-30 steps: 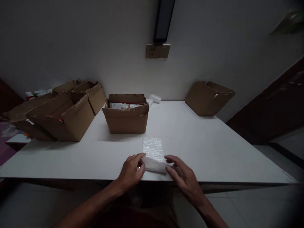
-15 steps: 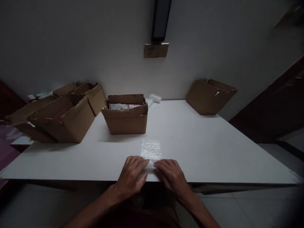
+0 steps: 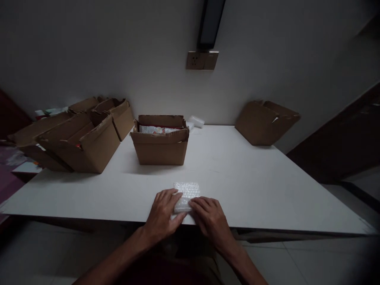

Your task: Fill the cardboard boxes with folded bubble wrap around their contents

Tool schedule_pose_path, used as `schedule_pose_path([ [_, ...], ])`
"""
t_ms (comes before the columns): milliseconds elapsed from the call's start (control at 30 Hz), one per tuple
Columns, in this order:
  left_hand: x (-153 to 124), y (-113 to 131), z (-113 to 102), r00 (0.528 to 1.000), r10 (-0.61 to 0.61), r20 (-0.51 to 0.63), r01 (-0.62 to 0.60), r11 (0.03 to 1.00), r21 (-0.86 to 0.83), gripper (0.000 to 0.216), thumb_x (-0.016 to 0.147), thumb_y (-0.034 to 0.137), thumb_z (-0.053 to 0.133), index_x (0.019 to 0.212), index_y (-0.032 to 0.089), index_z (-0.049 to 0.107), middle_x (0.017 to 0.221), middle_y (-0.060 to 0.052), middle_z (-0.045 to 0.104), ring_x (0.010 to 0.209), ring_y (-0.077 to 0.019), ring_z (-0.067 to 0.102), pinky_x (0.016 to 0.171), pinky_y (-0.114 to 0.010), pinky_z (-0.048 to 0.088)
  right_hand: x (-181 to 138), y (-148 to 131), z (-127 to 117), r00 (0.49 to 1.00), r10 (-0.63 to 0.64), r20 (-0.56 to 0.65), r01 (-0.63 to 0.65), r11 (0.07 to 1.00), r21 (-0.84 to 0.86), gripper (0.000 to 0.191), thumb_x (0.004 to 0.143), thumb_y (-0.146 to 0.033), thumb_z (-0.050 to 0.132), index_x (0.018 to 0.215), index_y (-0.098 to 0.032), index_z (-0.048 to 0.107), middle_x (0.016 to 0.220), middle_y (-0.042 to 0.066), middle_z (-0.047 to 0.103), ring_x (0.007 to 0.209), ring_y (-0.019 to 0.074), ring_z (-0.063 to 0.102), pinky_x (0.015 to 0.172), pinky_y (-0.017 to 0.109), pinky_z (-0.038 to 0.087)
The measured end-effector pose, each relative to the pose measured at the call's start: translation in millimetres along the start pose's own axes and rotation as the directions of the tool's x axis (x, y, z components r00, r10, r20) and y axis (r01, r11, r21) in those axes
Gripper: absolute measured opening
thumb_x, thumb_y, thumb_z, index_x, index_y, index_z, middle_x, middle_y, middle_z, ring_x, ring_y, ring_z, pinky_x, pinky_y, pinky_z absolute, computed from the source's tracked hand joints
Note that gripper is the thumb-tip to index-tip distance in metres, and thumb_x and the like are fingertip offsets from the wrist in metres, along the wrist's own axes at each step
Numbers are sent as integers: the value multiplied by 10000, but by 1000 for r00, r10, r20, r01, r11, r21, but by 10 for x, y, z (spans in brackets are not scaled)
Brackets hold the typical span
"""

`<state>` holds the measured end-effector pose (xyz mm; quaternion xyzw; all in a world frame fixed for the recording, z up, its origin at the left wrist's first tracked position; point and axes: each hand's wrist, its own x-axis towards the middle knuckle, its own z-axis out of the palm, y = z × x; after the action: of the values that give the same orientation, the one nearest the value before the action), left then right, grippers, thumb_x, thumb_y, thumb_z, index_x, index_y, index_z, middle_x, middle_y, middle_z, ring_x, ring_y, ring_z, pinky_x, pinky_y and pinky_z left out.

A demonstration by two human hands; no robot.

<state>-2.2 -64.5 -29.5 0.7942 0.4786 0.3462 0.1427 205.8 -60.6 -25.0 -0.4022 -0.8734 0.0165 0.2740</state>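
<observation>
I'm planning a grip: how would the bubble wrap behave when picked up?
The bubble wrap would probably bend easily, since its near end looks folded over. It may squash under firm pressure, given its bubbles. Lying flat, it seems unlikely to roll.

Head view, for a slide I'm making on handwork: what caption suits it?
Left hand and right hand touch bubble wrap on a white table, an open cardboard box beyond.

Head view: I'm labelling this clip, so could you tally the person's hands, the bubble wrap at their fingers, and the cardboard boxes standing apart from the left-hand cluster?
Left hand and right hand: 2
Bubble wrap, one piece: 1
Middle box and tilted right-hand box: 2
Total: 5
</observation>
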Motion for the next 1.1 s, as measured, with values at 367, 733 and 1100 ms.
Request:
schedule_pose_path([
  [367,103,-135,-6,978,-210,11,209,975,72,469,837,186,520,1305,172,543,1192,-115,647,1090,-284,551,962,-462,431,280,189,172,985,173,9,-172,983,-61,279,937,-315,538,1160,-181,639,1272,154,641,1160,310,580,920,477,474],
  [733,150,-68,57,985,-32,171,47,995,-85,652,719,41,493,1346,219,487,1093,-69,636,1009,-226,563,937,-400,461,289,447,25,926,154,345,-264,918,296,513,829,-376,605,1312,-208,569,1239,128,666,1075,285,619,947,445,463],
  [1100,1419,-418,-1245,888,178,-425,30,897,441,365,814,94,549,1169,169,591,1197,-126,650,1247,-295,522,1129,-528,297,393,432,17,882,359,304,-470,666,579,404,866,-553,552,1030,-200,659,892,33,705,806,216,645,717,310,502],
])
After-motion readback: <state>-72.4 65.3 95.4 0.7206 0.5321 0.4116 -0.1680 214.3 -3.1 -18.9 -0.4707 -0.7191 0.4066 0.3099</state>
